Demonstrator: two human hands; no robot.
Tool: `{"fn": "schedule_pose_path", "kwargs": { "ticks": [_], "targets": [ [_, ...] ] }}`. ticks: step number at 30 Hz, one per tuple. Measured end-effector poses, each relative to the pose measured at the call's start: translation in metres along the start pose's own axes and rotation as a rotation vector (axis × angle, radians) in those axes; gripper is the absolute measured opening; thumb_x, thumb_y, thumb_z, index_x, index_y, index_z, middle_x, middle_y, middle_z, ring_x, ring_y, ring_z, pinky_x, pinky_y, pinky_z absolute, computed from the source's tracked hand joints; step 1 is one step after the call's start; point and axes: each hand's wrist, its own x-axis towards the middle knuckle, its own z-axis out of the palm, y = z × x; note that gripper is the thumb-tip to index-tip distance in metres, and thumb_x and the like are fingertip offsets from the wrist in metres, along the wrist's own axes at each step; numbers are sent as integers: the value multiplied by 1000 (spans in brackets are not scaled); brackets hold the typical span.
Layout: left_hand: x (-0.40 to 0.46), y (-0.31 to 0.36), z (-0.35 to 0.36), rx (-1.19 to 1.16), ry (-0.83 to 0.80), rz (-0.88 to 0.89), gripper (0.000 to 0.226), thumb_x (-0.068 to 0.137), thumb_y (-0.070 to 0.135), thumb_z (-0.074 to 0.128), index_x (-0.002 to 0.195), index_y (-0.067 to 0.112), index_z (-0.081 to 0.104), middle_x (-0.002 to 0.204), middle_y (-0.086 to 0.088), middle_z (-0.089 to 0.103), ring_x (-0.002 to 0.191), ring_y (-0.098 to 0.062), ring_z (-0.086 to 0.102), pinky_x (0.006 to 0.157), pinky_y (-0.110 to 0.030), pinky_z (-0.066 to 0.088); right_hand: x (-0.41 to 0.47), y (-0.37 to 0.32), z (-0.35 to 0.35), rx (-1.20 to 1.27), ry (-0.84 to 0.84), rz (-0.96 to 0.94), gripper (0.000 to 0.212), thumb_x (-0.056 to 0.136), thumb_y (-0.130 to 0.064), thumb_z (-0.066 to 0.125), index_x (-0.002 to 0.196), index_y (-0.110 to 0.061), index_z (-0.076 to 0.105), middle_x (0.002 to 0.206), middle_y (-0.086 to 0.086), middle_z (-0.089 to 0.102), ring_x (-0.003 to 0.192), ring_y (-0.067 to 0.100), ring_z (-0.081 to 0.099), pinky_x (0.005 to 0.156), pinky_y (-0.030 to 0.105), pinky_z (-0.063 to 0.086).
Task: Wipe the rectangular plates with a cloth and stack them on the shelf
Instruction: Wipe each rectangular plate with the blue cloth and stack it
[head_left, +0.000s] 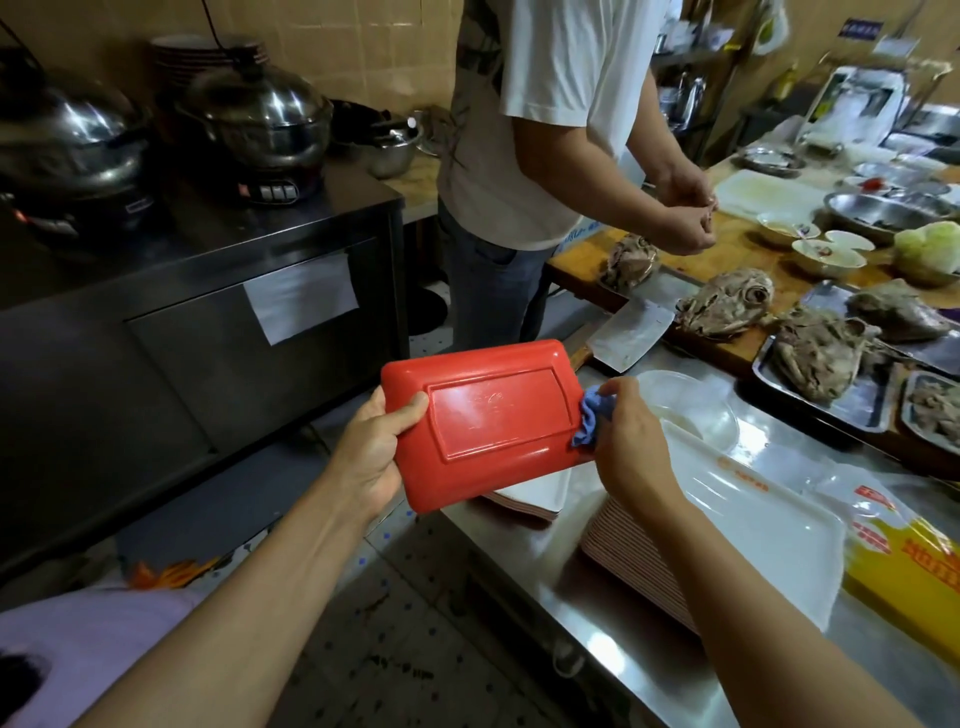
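Observation:
A red rectangular plate (488, 421) is held in the air with its underside facing me, over the edge of the steel counter (597, 613). My left hand (374, 447) grips its left short edge, thumb on the underside. My right hand (628, 436) pinches a bunched blue cloth (589, 418) against the plate's right edge. Two stacks of rectangular plates sit on the counter: a small one (535, 499) under the red plate and a tall one (769, 535) with a white face on top.
A person in a white shirt (540, 130) stands close ahead at a wooden board with cooked meat (727, 306) and a cleaver (631, 332). Steel trays (878, 410), bowls and a yellow box (904, 556) fill the right. Dark cabinet (208, 322) with pots stands left.

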Motion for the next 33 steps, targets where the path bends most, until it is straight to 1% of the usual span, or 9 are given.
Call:
{"fn": "schedule_pose_path", "kwargs": {
  "ticks": [4,7,10,12,16,22,25,31,33],
  "targets": [
    [10,3,7,117,-49,88,29,93,2,49,118,16,53,104,-7,65,94,-22,64,88,-43,51,-1,-7,-12,-8,89,-26,21,90,-1,46,110,-7,42,90,2,52,73,18,49,61,24,32],
    [26,0,16,609,-93,342,30,91,3,55,117,17,56,106,-7,66,96,-19,64,87,-32,53,-3,-8,-21,42,138,-53,13,89,3,46,101,-3,47,80,1,55,72,2,56,57,7,35],
    [44,-18,27,1142,-188,605,14,87,7,61,100,11,60,89,1,61,84,-20,59,73,-29,47,-3,1,-28,0,155,11,10,92,-4,48,101,-8,51,97,6,55,83,17,50,59,16,31],
    [51,-37,31,1382,-260,751,7,87,11,60,94,12,58,79,10,47,78,-19,51,61,-26,37,-6,9,-32,-30,160,39,9,94,-8,49,100,-13,51,99,2,53,82,14,47,58,13,32],
    [60,-67,31,1718,-441,960,13,85,11,50,89,9,62,81,-7,53,79,-28,56,52,-29,28,-12,14,-39,-12,214,58,10,93,-6,51,93,-16,49,92,0,51,74,4,47,63,-2,33],
    [64,-101,31,1854,-604,947,25,58,-6,78,72,6,60,67,-11,51,56,-28,53,36,-25,26,-21,27,-47,1,253,109,12,92,-7,52,95,-18,50,95,0,54,78,9,48,65,2,35],
    [68,-117,28,1832,-621,887,26,59,-6,79,70,6,58,67,-11,52,57,-27,53,33,-28,35,-24,32,-50,16,258,143,12,92,-7,51,97,-18,50,96,1,56,83,14,53,72,19,44],
    [85,-148,16,1909,-590,669,14,90,8,50,103,7,55,104,-10,53,97,-27,48,59,-33,37,-32,40,-55,24,262,177,18,92,-6,51,97,-23,47,97,-1,55,88,17,55,75,30,46],
    [90,-153,11,1941,-598,614,13,91,12,50,103,10,52,107,-6,50,99,-23,45,62,-32,39,-35,42,-56,23,257,201,17,93,-7,51,99,-23,48,98,-2,55,90,19,56,79,38,50]
  ]
}}
